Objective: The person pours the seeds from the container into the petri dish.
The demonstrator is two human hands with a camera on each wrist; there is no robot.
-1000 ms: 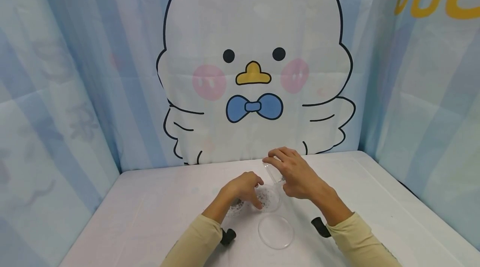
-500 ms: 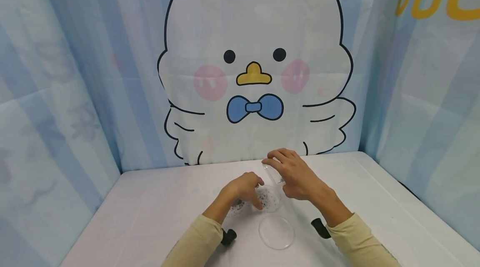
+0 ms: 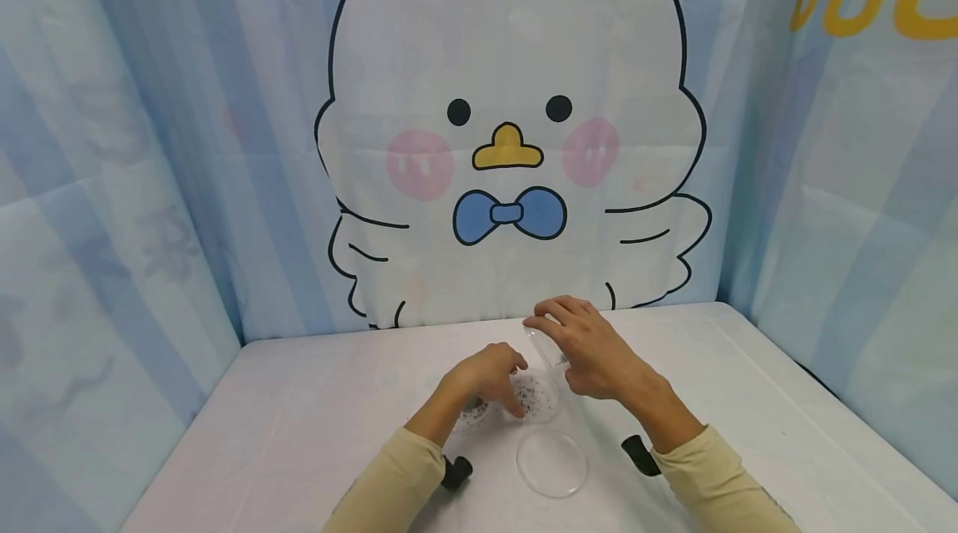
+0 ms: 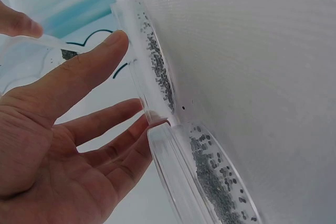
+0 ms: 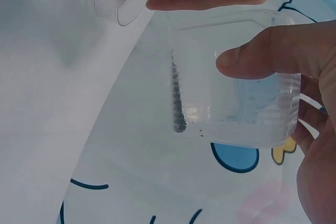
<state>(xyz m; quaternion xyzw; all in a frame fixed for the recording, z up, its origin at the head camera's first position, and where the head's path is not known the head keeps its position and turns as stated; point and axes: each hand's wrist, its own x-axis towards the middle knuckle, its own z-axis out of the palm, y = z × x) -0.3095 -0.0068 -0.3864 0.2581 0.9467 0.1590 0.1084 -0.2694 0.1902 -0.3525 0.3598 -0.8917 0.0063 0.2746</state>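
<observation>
My right hand [image 3: 599,350] grips a clear plastic container [image 5: 236,93], thumb on the near wall and fingers behind it. The container is tilted, and dark granules [image 5: 178,98] lie in a narrow strip along its lower edge. Beside it my left hand [image 3: 482,375] holds a clear round dish [image 3: 542,400] by its side, thumb and fingers spread along the rim. Dark granules are scattered over that dish's bottom. A second clear dish [image 4: 231,182] with a denser pile of granules stands right beside it, partly hidden under the left hand in the head view.
A clear round lid or shallow dish [image 3: 552,464] lies on the white table [image 3: 337,433] in front of the hands. A few loose granules [image 4: 183,108] are on the tabletop near the dishes. A cartoon-printed curtain [image 3: 509,267] hangs behind the table's back edge.
</observation>
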